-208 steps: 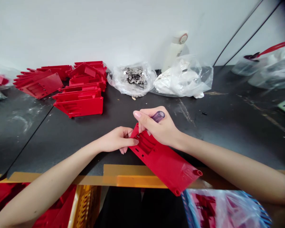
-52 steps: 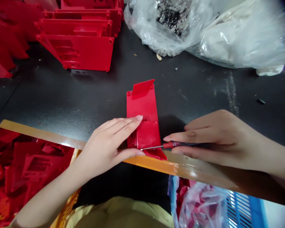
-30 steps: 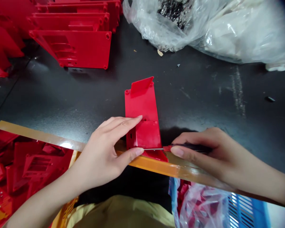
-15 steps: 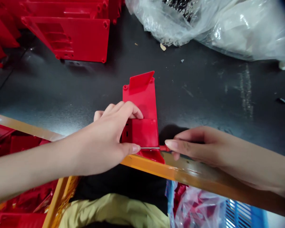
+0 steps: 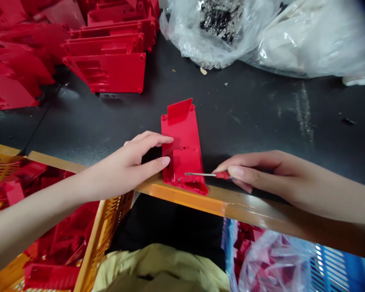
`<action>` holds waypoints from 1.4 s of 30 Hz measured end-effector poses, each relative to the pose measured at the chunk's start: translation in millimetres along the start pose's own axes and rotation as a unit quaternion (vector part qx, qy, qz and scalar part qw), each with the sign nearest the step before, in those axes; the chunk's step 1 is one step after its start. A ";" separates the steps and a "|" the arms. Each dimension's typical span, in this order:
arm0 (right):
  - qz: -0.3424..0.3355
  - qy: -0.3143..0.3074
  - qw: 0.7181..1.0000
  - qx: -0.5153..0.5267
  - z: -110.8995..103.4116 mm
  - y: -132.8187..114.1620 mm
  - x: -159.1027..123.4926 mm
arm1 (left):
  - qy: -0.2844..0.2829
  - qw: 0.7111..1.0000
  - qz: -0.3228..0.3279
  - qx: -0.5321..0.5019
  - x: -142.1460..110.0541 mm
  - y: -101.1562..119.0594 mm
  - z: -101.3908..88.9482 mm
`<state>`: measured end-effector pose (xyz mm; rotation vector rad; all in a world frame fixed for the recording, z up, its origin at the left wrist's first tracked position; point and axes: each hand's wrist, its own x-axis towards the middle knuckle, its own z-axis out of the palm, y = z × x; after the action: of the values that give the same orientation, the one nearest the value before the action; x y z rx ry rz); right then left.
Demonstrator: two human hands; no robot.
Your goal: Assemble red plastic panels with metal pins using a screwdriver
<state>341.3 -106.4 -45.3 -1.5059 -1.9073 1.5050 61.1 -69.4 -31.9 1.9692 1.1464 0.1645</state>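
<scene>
red plastic panel (image 5: 181, 129) flat on the surface (image 5: 246, 109), left hand (image 5: 127, 160) half open at its edge, right hand (image 5: 255, 172) pinching a small screwdriver (image 5: 222, 174) over it.

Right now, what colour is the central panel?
The plastic panel is bright red, clearest in the head view.

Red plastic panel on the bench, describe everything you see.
The red plastic panel is long, flat and glossy, with screw bosses at its corners, an upright flap at the far end and a raised box section at the near end. It lies on the dark bench, by the orange edge strip. The left hand touches its left edge, and a screwdriver shaft lies over the box section.
</scene>
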 end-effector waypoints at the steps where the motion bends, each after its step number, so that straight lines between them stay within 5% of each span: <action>1: -0.011 -0.012 1.000 0.013 1.5 -0.3 0.0 | 0.010 1.000 0.001 -0.008 -1.7 -1.2 1.9; 4: -0.006 -0.049 0.998 0.039 6.8 -1.7 3.2 | 0.033 0.999 0.022 -0.019 -4.5 -6.5 11.1; 11: 0.011 -0.015 1.000 -0.013 14.5 -0.3 11.8 | 0.055 0.998 0.029 0.005 -6.2 -10.0 25.3; 19: 0.045 -0.009 0.998 -0.040 17.4 -0.4 15.1 | 0.055 0.998 0.004 0.000 -1.0 -5.6 27.8; 42: 0.003 -0.034 0.996 -0.079 16.2 -3.5 17.4 | 0.029 0.996 -0.019 0.084 11.1 4.4 26.3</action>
<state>320.3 -100.3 -55.3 -1.5452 -2.1077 1.4559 83.0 -77.5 -48.8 2.1003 1.2705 0.1082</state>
